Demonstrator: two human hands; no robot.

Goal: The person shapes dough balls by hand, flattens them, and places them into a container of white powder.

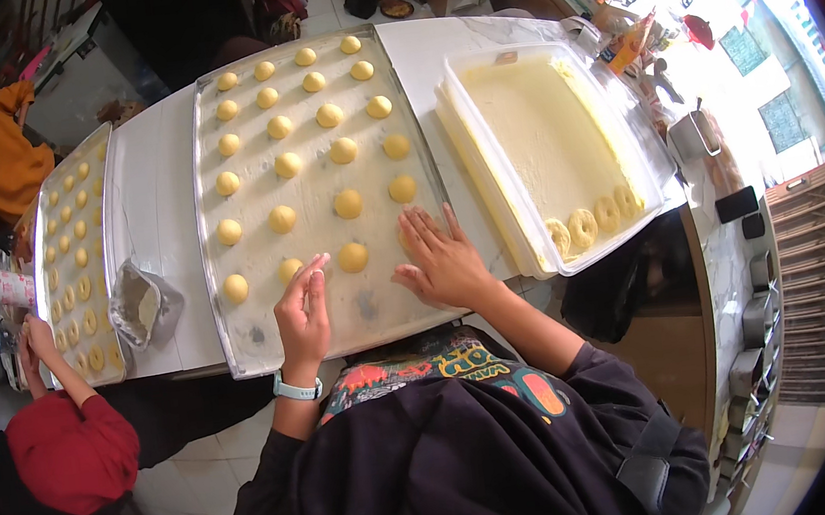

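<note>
A large metal tray (pixel 323 312) lies in front of me, dusted pale and set with rows of round yellow dough balls (pixel 348 204). My right hand (pixel 445 262) lies palm down at the tray's right side, fingers stretched out. Its fingertips cover most of a dough ball in the right-hand column. My left hand (pixel 302 314) is held on edge over the tray's near part, fingers straight and holding nothing. Beside its fingertips sits a partly hidden dough ball (pixel 289 268). A watch with a pale blue strap (pixel 296 386) is on my left wrist.
On the right stands a plastic tub (pixel 528 115) with several ring-shaped doughs (pixel 582 228) along its near end. An opened bag of white powder (pixel 144 304) sits left of my tray. Farther left, people in orange (pixel 9 149) and red (pixel 71 449) flank another dough tray (pixel 70 283).
</note>
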